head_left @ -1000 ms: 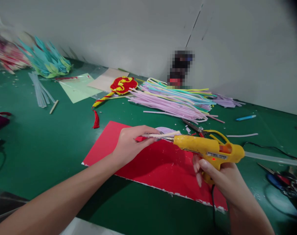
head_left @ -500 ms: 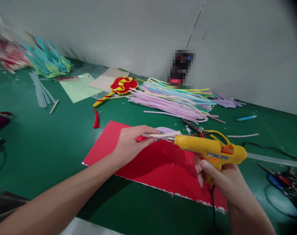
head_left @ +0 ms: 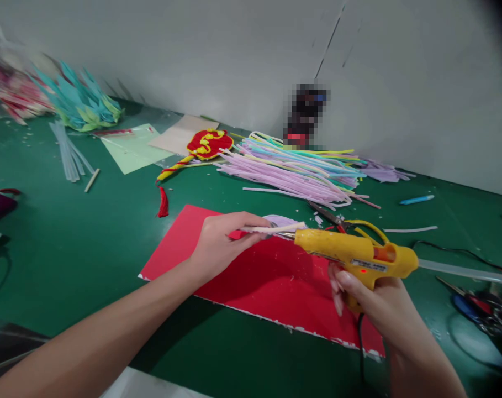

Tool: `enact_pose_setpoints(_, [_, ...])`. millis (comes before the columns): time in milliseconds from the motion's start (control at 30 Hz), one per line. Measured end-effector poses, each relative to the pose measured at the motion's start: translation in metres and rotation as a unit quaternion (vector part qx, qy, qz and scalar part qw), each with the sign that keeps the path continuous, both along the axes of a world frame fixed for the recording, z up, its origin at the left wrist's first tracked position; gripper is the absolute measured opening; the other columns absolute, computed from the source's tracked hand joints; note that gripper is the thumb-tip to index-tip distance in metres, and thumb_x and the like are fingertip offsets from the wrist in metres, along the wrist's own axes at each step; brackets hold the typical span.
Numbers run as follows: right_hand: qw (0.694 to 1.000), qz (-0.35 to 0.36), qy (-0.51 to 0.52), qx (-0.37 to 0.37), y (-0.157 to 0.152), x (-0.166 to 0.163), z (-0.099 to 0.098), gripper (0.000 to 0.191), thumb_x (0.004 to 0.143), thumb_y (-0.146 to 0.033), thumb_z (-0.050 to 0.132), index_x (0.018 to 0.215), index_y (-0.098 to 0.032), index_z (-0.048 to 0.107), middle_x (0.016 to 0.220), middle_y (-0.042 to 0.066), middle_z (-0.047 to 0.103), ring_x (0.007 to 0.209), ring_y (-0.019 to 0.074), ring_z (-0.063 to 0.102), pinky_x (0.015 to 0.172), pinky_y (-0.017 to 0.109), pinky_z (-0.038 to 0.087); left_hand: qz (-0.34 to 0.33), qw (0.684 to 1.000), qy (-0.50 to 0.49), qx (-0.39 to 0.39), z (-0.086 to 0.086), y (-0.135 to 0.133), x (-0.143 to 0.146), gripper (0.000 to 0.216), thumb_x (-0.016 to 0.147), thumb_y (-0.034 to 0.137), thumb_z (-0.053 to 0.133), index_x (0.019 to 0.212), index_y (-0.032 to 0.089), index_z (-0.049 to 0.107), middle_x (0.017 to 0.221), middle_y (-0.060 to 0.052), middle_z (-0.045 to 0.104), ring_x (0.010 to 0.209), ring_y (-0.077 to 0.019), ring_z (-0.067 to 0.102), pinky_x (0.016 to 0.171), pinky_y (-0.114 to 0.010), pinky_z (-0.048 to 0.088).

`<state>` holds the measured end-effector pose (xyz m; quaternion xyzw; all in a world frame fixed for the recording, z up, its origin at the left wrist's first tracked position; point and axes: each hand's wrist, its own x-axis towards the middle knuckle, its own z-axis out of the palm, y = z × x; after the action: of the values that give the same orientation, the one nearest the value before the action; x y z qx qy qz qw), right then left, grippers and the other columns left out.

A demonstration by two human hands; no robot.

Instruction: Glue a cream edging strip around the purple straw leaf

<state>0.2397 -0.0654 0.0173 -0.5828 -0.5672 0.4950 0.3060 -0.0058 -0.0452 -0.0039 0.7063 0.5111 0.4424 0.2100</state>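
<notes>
My left hand pinches a flat lilac piece, which looks made of fuzzy sticks, with a pale cream strip along its near edge. The fingers cover part of both. In my right hand is a yellow hot glue gun, held by its handle with a red light glowing on its side. Its metal nozzle points left and meets or almost meets the underside of the strip; exact contact I cannot tell. A clear glue stick juts from its rear. Below both hands lies a red board with ragged white edges.
Behind the board lie a pile of pastel fuzzy sticks, yellow-handled scissors and a red-and-yellow fan-shaped ornament with a tassel. Clear glue sticks are at left. More scissors and a cord are at right.
Almost nothing differs. The glue gun has shifted very slightly, and both hands keep their holds in the same places.
</notes>
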Motion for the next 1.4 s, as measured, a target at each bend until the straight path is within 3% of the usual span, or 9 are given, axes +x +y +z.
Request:
enact_pose_setpoints(333, [1.000, 0.006, -0.024, 0.012, 0.001, 0.001, 0.003, 0.040, 0.070, -0.056, 0.069, 0.051, -0.023, 0.057, 0.046, 0.002, 0.058, 0.047, 0.0158, 0.057, 0.051, 0.028, 0.052, -0.002, 1.000, 0.003, 0.001, 0.001, 0.000, 0.000, 0.013, 0.080, 0.021, 0.063, 0.089, 0.022, 0.073, 0.088, 0.000, 0.076, 0.079, -0.0133, 0.070, 0.072, -0.018, 0.056])
enact_pose_setpoints(833, [0.999, 0.003, -0.036, 0.013, 0.002, 0.005, -0.002, 0.039, 0.070, -0.057, 0.068, 0.056, -0.022, 0.058, 0.051, 0.001, 0.059, 0.048, 0.0149, 0.056, 0.051, 0.029, 0.050, 0.002, 1.000, -0.004, 0.017, 0.003, 0.000, 0.000, 0.013, 0.080, 0.018, 0.062, 0.087, 0.021, 0.072, 0.087, 0.001, 0.076, 0.077, -0.0113, 0.070, 0.071, -0.016, 0.055])
enact_pose_setpoints(1000, [0.999, 0.040, -0.012, 0.029, 0.006, 0.017, -0.013, 0.036, 0.073, -0.054, 0.067, 0.060, -0.021, 0.061, 0.051, 0.001, 0.059, 0.043, 0.0138, 0.056, 0.046, 0.027, 0.049, 0.003, 1.000, -0.008, 0.008, 0.003, 0.000, 0.000, 0.013, 0.080, 0.019, 0.063, 0.089, 0.021, 0.072, 0.088, 0.001, 0.076, 0.078, -0.0116, 0.070, 0.073, -0.016, 0.055])
enact_pose_setpoints(1400, [0.999, -0.044, -0.005, 0.000, 0.001, 0.007, -0.004, 0.037, 0.064, -0.054, 0.072, 0.057, -0.021, 0.057, 0.049, -0.001, 0.056, 0.043, 0.0121, 0.053, 0.046, 0.025, 0.045, 0.005, 1.000, -0.016, 0.005, 0.004, 0.001, -0.002, 0.012, 0.081, 0.021, 0.062, 0.088, 0.020, 0.072, 0.088, 0.000, 0.076, 0.078, -0.0124, 0.070, 0.073, -0.017, 0.055])
